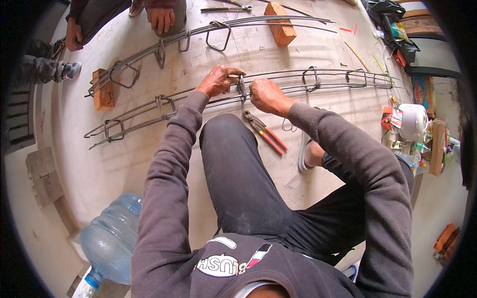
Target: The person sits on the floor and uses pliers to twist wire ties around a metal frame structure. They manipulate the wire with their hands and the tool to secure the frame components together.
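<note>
Left hand (218, 81): touched the steel ring (242, 90), grip unclear
Right hand (270, 95): curled beside it, contents hidden
Pincers (255, 121): lay nearby

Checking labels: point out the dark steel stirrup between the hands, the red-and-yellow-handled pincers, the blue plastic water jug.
Dark steel stirrup (242, 89): head view, its middle.
Red-and-yellow-handled pincers (269, 133): head view, handle.
Blue plastic water jug (110, 237): head view, side.

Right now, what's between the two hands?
In the head view, a bent-steel stirrup on the long steel rods stands between the left hand and the right hand.
</note>
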The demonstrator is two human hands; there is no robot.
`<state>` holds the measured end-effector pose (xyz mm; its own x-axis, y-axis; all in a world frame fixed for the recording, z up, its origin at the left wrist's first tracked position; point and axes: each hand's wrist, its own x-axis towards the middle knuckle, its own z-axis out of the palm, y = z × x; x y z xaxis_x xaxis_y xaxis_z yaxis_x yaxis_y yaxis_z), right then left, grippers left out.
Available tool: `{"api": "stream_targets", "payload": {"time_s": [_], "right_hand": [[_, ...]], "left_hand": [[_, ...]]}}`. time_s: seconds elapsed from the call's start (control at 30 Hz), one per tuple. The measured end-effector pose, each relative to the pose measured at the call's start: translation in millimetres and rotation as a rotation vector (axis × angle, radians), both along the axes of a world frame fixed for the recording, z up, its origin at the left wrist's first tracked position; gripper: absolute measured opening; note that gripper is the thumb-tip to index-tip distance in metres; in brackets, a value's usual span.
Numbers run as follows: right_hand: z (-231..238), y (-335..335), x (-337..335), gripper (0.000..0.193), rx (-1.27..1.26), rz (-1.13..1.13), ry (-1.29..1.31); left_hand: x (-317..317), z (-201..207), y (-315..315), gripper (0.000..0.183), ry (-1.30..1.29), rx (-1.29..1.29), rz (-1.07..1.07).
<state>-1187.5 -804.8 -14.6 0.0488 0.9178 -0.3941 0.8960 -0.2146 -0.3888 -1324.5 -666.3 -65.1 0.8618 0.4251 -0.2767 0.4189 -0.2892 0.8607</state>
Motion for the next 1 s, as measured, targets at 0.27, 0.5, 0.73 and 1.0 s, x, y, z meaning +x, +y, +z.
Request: {"api": "stream_targets", "payload": {"time_s": [0.27,0.5,0.73,1.0], "right_hand": [[12.7,6.9,-14.6,0.023,-0.016,-0.170,0.020],[4.5,5.4,-24.1,0.018,0.166,-0.236,0.030],[-1.9,12.2,-29.3,0.016,0.183,-0.276,-0.013],[2.2,8.9,-23.0,0.018,0.208,-0.195,0.003]], "left_hand": [[-4.9,-22.4,9.8,0.030,-0.202,-0.218,0.247],[2.8,-33.5,10.6,0.033,0.201,0.018,0.361],[17.7,-13.3,10.7,0.031,0.216,-0.363,0.307],[27.4,-21.3,20.7,0.022,0.443,-0.228,0.305]]}}
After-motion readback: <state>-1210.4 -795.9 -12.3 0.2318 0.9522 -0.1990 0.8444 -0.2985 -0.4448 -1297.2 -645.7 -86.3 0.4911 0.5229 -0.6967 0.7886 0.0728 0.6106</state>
